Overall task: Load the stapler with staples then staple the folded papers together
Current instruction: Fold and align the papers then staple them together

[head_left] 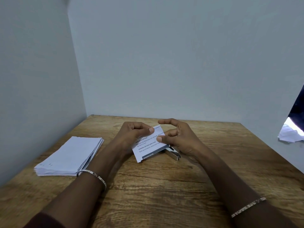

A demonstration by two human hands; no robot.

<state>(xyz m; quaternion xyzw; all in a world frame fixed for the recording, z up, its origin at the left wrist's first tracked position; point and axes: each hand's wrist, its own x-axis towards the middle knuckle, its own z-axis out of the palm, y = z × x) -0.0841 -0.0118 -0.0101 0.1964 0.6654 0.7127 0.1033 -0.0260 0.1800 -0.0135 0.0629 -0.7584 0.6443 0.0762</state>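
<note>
Left hand (133, 134) pinching a folded printed paper (148, 145) near table (164, 186) centre, right hand (177, 139) pinching its 3 o'clock edge — index finger curled loosely above, stapler (173, 153) lying half-hidden under the paper at 5 o'clock, paper stack (69, 157) sitting well apart at 9 o'clock

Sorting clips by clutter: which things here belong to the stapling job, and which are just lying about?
In use: folded printed paper held by left hand and right hand; stapler beneath; stack of folded papers.
Lying about: crumpled paper at the right edge.
</note>
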